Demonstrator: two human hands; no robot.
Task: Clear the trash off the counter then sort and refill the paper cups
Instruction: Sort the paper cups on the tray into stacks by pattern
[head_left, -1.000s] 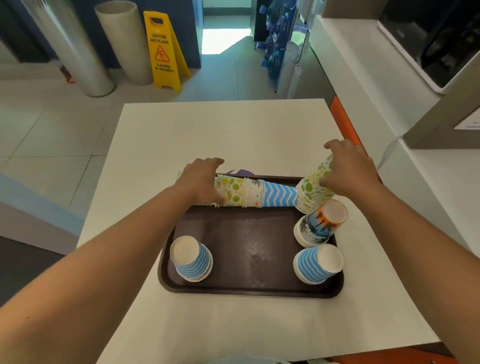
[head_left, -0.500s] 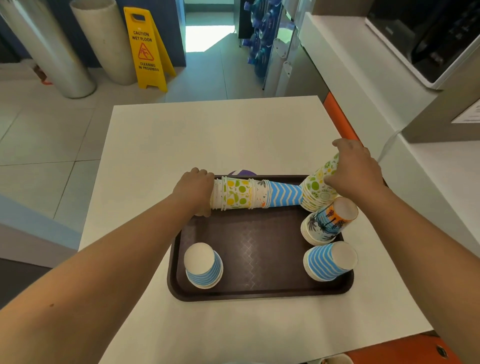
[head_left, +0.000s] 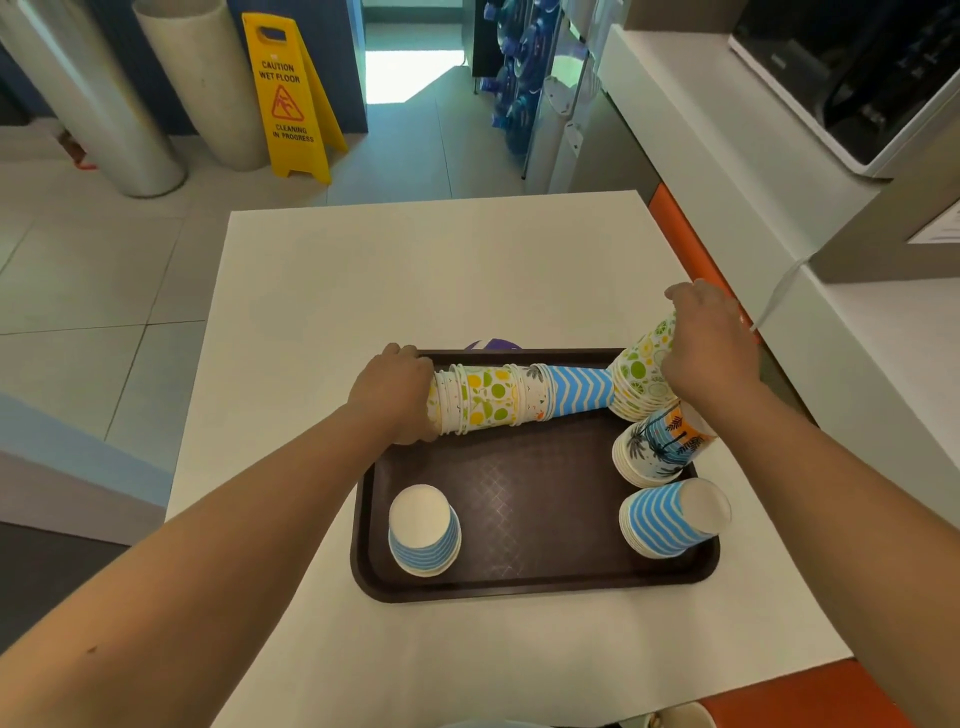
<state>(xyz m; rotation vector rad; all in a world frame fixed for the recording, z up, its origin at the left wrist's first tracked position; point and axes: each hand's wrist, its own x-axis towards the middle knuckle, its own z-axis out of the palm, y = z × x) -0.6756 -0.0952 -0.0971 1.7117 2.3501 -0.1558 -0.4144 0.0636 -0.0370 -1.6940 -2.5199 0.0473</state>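
Head view: sorting looks partly done — a mixed row of cups (head_left: 511, 397) lies sideways at the tray's (head_left: 519, 584) far edge, left hand (head_left: 395, 392) gripping its end, right hand (head_left: 709, 353) clasping the lime-print stack (head_left: 636, 374). Palm-print (head_left: 657, 449) and two blue-striped stacks (head_left: 672, 522) sit upside down; the counter (head_left: 415, 280) shows no trash.

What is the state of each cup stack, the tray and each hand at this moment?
Mixed-pattern cup stack: lying on its side, held by the left hand.
Lime-pattern stack: upside down, tilted, gripped by the right hand.
Palm-tree stack: upside down, leaning.
Right blue-striped stack: upside down, leaning.
Left blue-striped stack: upside down.
Brown tray: flat on the white table.
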